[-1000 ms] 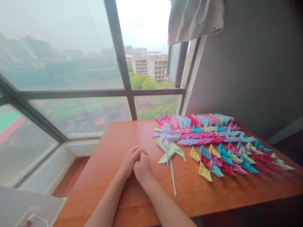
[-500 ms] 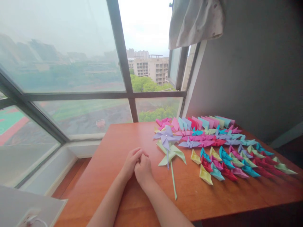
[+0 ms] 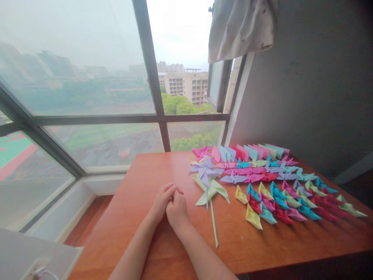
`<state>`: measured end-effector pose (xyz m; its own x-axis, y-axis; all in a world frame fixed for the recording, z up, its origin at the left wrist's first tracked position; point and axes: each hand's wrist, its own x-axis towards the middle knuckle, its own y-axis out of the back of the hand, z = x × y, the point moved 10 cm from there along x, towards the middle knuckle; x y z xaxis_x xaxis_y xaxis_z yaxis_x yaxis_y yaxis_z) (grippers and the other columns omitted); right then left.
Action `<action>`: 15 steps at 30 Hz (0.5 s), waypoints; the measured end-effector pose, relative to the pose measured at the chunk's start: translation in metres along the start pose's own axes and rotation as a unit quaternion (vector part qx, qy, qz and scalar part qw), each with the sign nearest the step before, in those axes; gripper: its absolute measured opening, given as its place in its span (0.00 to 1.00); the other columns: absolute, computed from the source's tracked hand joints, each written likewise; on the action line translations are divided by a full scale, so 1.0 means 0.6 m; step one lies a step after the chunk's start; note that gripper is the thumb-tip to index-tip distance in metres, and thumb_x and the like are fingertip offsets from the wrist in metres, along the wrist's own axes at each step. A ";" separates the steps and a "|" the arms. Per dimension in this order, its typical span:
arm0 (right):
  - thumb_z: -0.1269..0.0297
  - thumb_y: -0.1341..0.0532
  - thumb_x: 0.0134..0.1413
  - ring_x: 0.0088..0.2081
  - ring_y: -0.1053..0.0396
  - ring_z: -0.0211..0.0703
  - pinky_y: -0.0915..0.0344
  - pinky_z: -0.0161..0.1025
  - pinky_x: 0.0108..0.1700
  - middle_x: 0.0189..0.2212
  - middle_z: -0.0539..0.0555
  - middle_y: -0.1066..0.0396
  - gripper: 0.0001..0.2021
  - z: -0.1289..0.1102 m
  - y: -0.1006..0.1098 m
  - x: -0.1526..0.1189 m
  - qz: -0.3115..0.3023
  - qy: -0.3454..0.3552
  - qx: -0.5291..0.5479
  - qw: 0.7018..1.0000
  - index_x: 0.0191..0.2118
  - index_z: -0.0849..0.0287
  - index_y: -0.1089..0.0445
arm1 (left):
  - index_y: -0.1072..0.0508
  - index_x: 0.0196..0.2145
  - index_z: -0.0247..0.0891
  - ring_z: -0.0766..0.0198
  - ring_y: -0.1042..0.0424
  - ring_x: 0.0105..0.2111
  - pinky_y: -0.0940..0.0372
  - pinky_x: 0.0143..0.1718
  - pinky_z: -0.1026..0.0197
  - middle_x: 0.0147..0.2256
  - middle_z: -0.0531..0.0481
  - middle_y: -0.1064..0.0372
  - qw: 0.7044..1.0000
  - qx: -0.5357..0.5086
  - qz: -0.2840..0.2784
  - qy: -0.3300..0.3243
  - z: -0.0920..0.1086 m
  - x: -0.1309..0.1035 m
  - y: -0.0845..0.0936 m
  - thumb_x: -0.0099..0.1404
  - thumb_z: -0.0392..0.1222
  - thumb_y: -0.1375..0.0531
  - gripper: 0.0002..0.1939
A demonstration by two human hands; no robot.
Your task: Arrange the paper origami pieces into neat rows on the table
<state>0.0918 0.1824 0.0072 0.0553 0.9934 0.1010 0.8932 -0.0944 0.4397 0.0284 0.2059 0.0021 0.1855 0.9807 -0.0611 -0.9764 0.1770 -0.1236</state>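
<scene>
Room, likely home: wooden table point(image 3: 125, 217), patterned curtain point(image 3: 241, 31), large windows point(image 3: 96, 93), wall socket point(image 3: 37, 270).

Left hand point(image 3: 163, 199): one
Right hand point(image 3: 176, 209): one
Pinwheels point(image 3: 205, 168): three plain, overlapping
Yellow boats point(image 3: 254, 218): three
Other-coloured boats point(image 3: 267, 214): many, overlaps prevent count
Table point(image 3: 136, 186): one
Curtain point(image 3: 241, 31): one

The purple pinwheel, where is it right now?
In the head view, the purple pinwheel lies just right of the clasped hands on the table, partly over the light green pinwheel.
</scene>
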 end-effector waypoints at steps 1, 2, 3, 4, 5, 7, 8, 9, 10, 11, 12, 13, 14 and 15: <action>0.76 0.49 0.54 0.41 0.25 0.51 0.33 0.40 0.42 0.36 0.63 0.22 0.17 0.000 0.000 0.000 0.001 0.001 0.001 1.000 0.43 0.67 0.25 | 0.24 0.26 0.33 0.65 0.33 0.26 0.38 0.30 0.66 0.24 0.51 0.30 1.000 0.000 0.000 0.000 0.000 0.000 0.000 0.58 0.48 0.38 0.14; 0.76 0.49 0.54 0.41 0.25 0.51 0.33 0.39 0.42 0.36 0.63 0.22 0.17 0.000 0.000 0.000 0.002 0.001 0.001 1.000 0.43 0.67 0.25 | 0.24 0.26 0.33 0.65 0.33 0.26 0.38 0.30 0.66 0.24 0.51 0.30 1.000 0.001 0.001 0.001 0.000 0.000 0.001 0.58 0.48 0.38 0.14; 0.76 0.49 0.54 0.40 0.25 0.51 0.33 0.39 0.41 0.36 0.63 0.22 0.17 0.000 0.001 0.000 0.003 0.001 0.000 1.000 0.43 0.67 0.25 | 0.24 0.26 0.33 0.65 0.33 0.26 0.38 0.30 0.66 0.24 0.51 0.30 1.000 0.001 0.001 0.001 -0.001 0.000 0.001 0.58 0.48 0.38 0.14; 0.76 0.49 0.54 0.40 0.25 0.51 0.33 0.39 0.41 0.35 0.63 0.22 0.17 0.000 0.001 0.000 0.004 0.001 -0.001 1.000 0.42 0.66 0.25 | 0.24 0.26 0.33 0.65 0.33 0.26 0.38 0.30 0.66 0.24 0.51 0.30 1.000 0.002 0.001 0.001 -0.001 0.000 0.001 0.58 0.48 0.38 0.14; 0.76 0.49 0.54 0.39 0.25 0.51 0.33 0.39 0.40 0.35 0.63 0.22 0.17 -0.001 0.002 -0.001 0.005 0.001 0.000 1.000 0.42 0.66 0.25 | 0.24 0.26 0.33 0.65 0.33 0.26 0.38 0.30 0.66 0.24 0.51 0.30 1.000 0.003 0.002 0.001 -0.002 0.001 0.002 0.58 0.48 0.38 0.14; 0.76 0.49 0.53 0.39 0.25 0.50 0.33 0.39 0.39 0.34 0.62 0.22 0.16 -0.001 0.003 -0.001 0.006 0.005 0.003 1.000 0.42 0.65 0.25 | 0.24 0.26 0.33 0.65 0.32 0.26 0.38 0.30 0.66 0.24 0.51 0.30 1.000 0.004 0.002 0.002 -0.002 0.001 0.002 0.58 0.48 0.38 0.14; 0.76 0.49 0.53 0.39 0.25 0.50 0.33 0.38 0.39 0.34 0.62 0.22 0.16 -0.002 0.002 -0.001 0.005 0.007 0.005 1.000 0.42 0.65 0.25 | 0.24 0.26 0.33 0.65 0.32 0.26 0.38 0.30 0.66 0.24 0.51 0.30 1.000 0.005 0.002 0.002 -0.002 0.002 0.002 0.58 0.48 0.38 0.14; 0.76 0.49 0.53 0.39 0.25 0.50 0.33 0.38 0.39 0.34 0.62 0.22 0.16 -0.002 0.002 -0.001 0.005 0.008 0.005 1.000 0.41 0.65 0.25 | 0.24 0.26 0.33 0.64 0.32 0.26 0.38 0.30 0.66 0.24 0.51 0.30 1.000 0.005 0.002 0.002 -0.002 0.002 0.002 0.58 0.48 0.38 0.14; 0.76 0.49 0.53 0.39 0.25 0.50 0.33 0.38 0.39 0.35 0.62 0.22 0.16 -0.001 0.001 -0.001 0.005 0.007 0.004 1.000 0.41 0.65 0.25 | 0.24 0.26 0.33 0.64 0.32 0.26 0.38 0.30 0.66 0.24 0.51 0.30 1.000 0.005 0.002 0.002 -0.002 0.002 0.002 0.58 0.48 0.38 0.14; 0.76 0.49 0.53 0.39 0.25 0.50 0.33 0.38 0.39 0.35 0.62 0.22 0.16 0.000 0.000 -0.001 0.005 0.006 0.002 1.000 0.41 0.65 0.25 | 0.24 0.26 0.34 0.64 0.32 0.26 0.38 0.30 0.66 0.24 0.51 0.30 1.000 0.005 0.002 0.001 -0.002 0.002 0.002 0.58 0.48 0.38 0.14; 0.77 0.49 0.52 0.39 0.25 0.50 0.33 0.38 0.39 0.35 0.62 0.23 0.16 0.001 0.000 -0.001 0.005 0.006 0.001 1.000 0.41 0.66 0.25 | 0.24 0.26 0.34 0.64 0.32 0.26 0.38 0.30 0.66 0.24 0.51 0.30 1.000 0.006 0.002 0.001 -0.002 0.002 0.002 0.58 0.48 0.38 0.14; 0.77 0.49 0.52 0.39 0.25 0.50 0.33 0.39 0.39 0.35 0.62 0.23 0.16 0.001 -0.001 -0.001 0.006 0.007 0.001 1.000 0.41 0.66 0.26 | 0.24 0.26 0.34 0.64 0.32 0.26 0.38 0.30 0.66 0.24 0.51 0.30 1.000 0.006 0.002 0.000 -0.001 0.002 0.002 0.58 0.48 0.38 0.13; 0.77 0.49 0.52 0.39 0.25 0.50 0.33 0.39 0.40 0.35 0.63 0.23 0.16 0.001 -0.002 -0.001 0.008 0.009 0.002 1.000 0.41 0.66 0.26 | 0.24 0.26 0.34 0.65 0.32 0.26 0.38 0.30 0.66 0.24 0.51 0.30 1.000 0.006 0.002 0.000 -0.001 0.002 0.001 0.58 0.48 0.39 0.14; 0.77 0.49 0.52 0.39 0.25 0.50 0.33 0.39 0.40 0.35 0.63 0.23 0.17 0.001 -0.002 -0.001 0.009 0.012 0.004 1.000 0.41 0.66 0.26 | 0.24 0.26 0.34 0.65 0.32 0.26 0.38 0.30 0.66 0.24 0.51 0.30 1.000 0.006 0.002 0.000 -0.001 0.001 0.001 0.58 0.48 0.39 0.14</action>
<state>0.0910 0.1822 0.0061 0.0603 0.9897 0.1295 0.8956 -0.1109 0.4308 0.0279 0.2067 0.0016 0.1822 0.9814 -0.0607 -0.9783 0.1747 -0.1116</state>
